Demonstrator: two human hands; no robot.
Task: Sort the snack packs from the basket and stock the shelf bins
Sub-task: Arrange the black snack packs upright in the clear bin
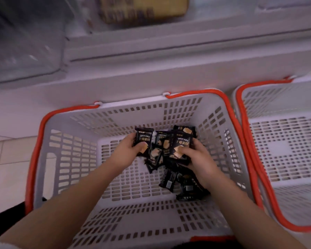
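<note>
A white slotted basket with red handles stands on the floor below me. Inside it, several black snack packs marked DRYCAKE lie in a heap toward its right side. My left hand grips one black pack, thumb across its front. My right hand grips another black pack, with more packs bunched under it. Both hands are down inside the basket, close together.
A second white basket with red handles stands to the right, with nothing in it. A white shelf base runs behind both baskets, with a clear bin at upper left and a blurred brown pack above. Tiled floor lies left.
</note>
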